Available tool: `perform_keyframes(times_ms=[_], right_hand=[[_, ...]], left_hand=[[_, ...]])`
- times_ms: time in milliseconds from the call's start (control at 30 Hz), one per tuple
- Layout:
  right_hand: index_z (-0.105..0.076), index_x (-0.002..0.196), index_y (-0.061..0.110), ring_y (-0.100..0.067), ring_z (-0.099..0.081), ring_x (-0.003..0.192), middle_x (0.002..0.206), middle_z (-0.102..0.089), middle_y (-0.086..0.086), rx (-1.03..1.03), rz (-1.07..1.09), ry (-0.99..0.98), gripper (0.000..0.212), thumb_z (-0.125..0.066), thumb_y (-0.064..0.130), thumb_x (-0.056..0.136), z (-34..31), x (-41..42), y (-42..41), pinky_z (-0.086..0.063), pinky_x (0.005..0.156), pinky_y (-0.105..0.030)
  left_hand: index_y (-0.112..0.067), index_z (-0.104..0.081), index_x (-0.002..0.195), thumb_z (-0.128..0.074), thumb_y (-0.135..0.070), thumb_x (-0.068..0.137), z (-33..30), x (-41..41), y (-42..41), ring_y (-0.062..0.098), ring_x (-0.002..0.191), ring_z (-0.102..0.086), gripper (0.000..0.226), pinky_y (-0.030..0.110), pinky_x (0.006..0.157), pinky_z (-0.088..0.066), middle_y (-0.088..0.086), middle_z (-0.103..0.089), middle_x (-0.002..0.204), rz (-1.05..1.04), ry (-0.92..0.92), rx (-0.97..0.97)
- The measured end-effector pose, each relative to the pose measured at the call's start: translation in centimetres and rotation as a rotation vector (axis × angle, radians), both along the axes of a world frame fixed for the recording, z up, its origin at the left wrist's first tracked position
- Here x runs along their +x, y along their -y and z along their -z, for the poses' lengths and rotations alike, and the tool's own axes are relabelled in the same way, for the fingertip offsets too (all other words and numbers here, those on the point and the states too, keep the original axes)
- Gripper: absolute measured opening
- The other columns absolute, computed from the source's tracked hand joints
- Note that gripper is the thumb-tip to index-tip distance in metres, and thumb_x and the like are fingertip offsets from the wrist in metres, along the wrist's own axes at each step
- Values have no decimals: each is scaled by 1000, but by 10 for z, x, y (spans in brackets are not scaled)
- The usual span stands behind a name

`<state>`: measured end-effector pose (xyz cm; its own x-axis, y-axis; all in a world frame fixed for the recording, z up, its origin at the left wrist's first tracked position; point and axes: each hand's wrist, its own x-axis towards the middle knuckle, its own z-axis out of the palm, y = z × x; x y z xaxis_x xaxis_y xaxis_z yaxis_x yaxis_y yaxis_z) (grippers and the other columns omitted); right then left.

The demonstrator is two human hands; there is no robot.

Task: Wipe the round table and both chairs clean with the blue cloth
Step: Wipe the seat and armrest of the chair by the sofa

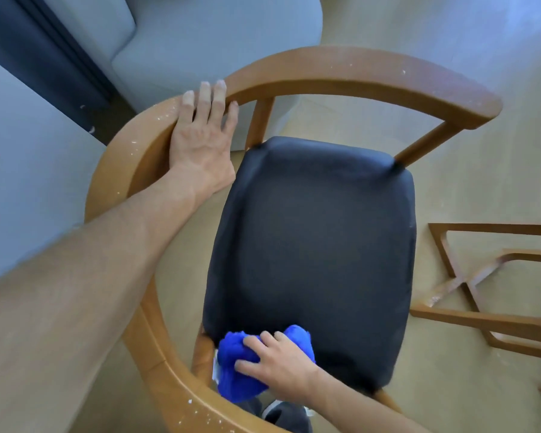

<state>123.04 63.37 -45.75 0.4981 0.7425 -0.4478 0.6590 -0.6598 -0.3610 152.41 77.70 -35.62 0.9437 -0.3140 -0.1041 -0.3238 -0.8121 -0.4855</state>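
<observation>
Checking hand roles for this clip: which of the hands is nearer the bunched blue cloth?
Right. The right hand grips the bunched blue cloth at the dark padded seat's near edge; the left hand rests on the curved wooden armrest, well away.

Soft, even daylight fills the view, bright without harsh glare. The floor [469,189] beyond the right hand [281,364] looks pale and slightly washed. Shadows are faint: a diffuse one lies under the left hand [200,135] along the chair rail [356,79]. The dark seat [313,245] between the hands shows a dull sheen and little texture. Wide-angle distortion bends the rail and swells the left forearm [60,307] near the edge. Detail is soft throughout, and the blue cloth [238,367] under the right hand is oversaturated.
</observation>
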Motion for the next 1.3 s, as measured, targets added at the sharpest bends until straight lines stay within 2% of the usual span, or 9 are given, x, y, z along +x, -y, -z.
perform_keyframes(times_ms=[133, 233, 333, 467, 567, 700, 967, 1100, 1300], right_hand=[[-56, 98, 45, -10, -54, 69, 99, -59, 11, -32, -113, -23, 46, -75, 38, 56, -12, 0, 44, -45, 58, -21], [-59, 104, 37, -19, -57, 77, 104, -59, 3, 4, 242, 49, 52, -72, 21, 56, -10, 47, 37, -48, 60, -28], [-49, 125, 28, -28, -48, 94, 121, -46, -4, -32, 555, 89, 52, -55, 9, 77, 2, 121, -2, -43, 75, -36], [-48, 126, 23, -26, -48, 87, 119, -48, -8, -75, 819, 179, 47, -52, 8, 82, 9, 155, -75, -40, 69, -35], [-57, 111, 26, -24, -54, 88, 109, -56, -4, -118, 459, 289, 28, -62, 26, 83, 3, 131, -116, -42, 69, -32], [-58, 114, 28, -21, -49, 103, 114, -55, 1, -158, -123, 44, 24, -56, 38, 92, 8, 84, -133, -38, 76, -30], [-54, 120, 22, -33, -48, 98, 115, -50, -10, -156, 613, 395, 40, -60, 17, 81, 10, 239, -63, -33, 72, -38], [-45, 134, 23, -30, -49, 92, 118, -49, -8, -116, 892, 290, 53, -56, 17, 83, 11, 194, -17, -42, 75, -38], [-59, 118, 33, -18, -62, 76, 106, -60, 2, -4, 556, 34, 68, -76, 26, 53, -21, 29, 67, -53, 59, -27]], left_hand=[[-15, -14, 152, -34, -36, 86, 2, 1, -1, 41, 144, -4, 72, 51, 118, -8, 23, 1, 157, 18, 1, -30], [-15, -17, 152, -34, -35, 86, 5, 1, -2, 43, 144, -5, 71, 52, 117, -8, 25, 0, 157, 30, 16, -37], [-16, -20, 151, -36, -35, 85, 9, 3, -2, 44, 143, -7, 71, 53, 116, -8, 25, -2, 157, 48, 34, -37], [-18, -24, 150, -37, -35, 83, 11, 3, -4, 44, 143, -9, 70, 53, 116, -11, 25, -4, 157, 55, 44, -32], [-20, -23, 150, -36, -35, 83, 11, 3, -4, 44, 143, -9, 70, 53, 116, -10, 25, -4, 156, 63, 42, -23], [-19, -21, 151, -35, -34, 84, 7, 2, -4, 44, 143, -7, 70, 54, 116, -8, 26, -1, 156, 55, 29, -29], [-19, -15, 153, -37, -46, 86, 12, 3, -7, 45, 143, -9, 75, 54, 116, -10, 27, -2, 156, 69, 41, -19], [-14, -3, 153, -37, -47, 86, 12, 2, -5, 44, 143, -11, 82, 53, 116, -11, 26, -5, 156, 48, 39, -42], [1, 2, 149, -32, -28, 88, -6, 8, 2, 40, 133, -27, 76, 50, 109, -25, 25, -20, 149, -6, -32, -86]])
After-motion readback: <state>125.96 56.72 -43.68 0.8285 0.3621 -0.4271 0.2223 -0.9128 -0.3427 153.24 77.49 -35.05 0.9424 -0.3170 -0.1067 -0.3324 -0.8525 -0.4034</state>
